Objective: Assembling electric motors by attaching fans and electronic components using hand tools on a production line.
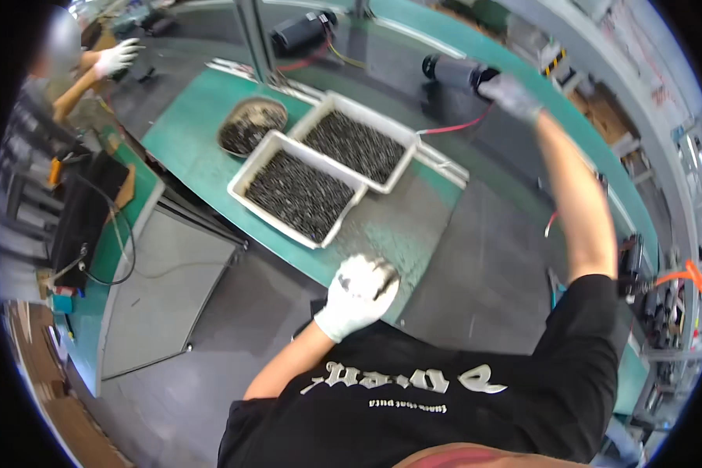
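My right hand (511, 95), in a pale grey glove, reaches out at the far right. Its blurred fingers close on the dark end of a black cylindrical motor (454, 72) with a red wire. My left hand (359, 295), in a white glove with dark smudges, is near my body over the front edge of the green board. Its fingers are curled in; a dark spot shows at them, but what they hold is hidden. Beyond it a white tray (238, 189) and a second white tray (408, 160) hold many small black parts.
A round bowl (225, 140) with dark pieces stands by the trays on the green board (179, 125). Another black motor (303, 33) lies farther back beside a metal post (255, 39). At the far left is a co-worker's gloved hand (117, 58). An orange hose (682, 277) hangs right.
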Demonstrator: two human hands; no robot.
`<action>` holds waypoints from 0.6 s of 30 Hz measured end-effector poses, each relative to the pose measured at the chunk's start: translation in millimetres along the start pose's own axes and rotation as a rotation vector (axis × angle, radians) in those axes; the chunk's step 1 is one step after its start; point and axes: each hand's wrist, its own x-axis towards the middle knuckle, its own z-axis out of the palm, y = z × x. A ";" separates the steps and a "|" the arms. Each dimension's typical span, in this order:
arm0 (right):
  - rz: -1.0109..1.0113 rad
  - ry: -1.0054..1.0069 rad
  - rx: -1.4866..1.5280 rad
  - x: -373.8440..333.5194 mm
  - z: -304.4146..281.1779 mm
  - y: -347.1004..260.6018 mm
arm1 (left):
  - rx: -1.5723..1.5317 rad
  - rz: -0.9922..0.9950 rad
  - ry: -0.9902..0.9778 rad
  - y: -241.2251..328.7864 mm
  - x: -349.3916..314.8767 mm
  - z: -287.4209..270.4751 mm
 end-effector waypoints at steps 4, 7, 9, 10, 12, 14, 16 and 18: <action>0.310 -0.203 -0.063 -100.8 -40.9 -61.2 | -0.056 0.014 0.006 -14.9 12.1 4.6; 0.380 -0.245 -0.087 -178.1 -17.9 -85.4 | -0.072 0.011 -0.003 -19.6 16.7 11.9; 0.382 -0.019 -0.127 -234.6 10.8 -105.4 | -0.053 0.014 -0.033 -12.5 20.6 12.4; 0.425 0.015 -0.107 -254.2 27.1 -118.0 | -0.049 0.023 -0.051 -8.7 20.8 11.7; 0.515 0.089 -0.045 -280.8 57.4 -144.6 | -0.016 0.042 -0.083 -2.5 23.0 6.7; 0.629 0.123 0.038 -300.4 84.3 -162.5 | -0.185 -0.127 -0.188 14.1 34.4 -1.0; 0.656 0.125 0.133 -307.0 95.1 -167.6 | -0.028 -0.036 -0.264 32.9 69.4 -22.5; 0.662 0.041 0.335 -320.6 85.0 -170.7 | 0.289 0.187 -0.211 26.1 97.1 -35.8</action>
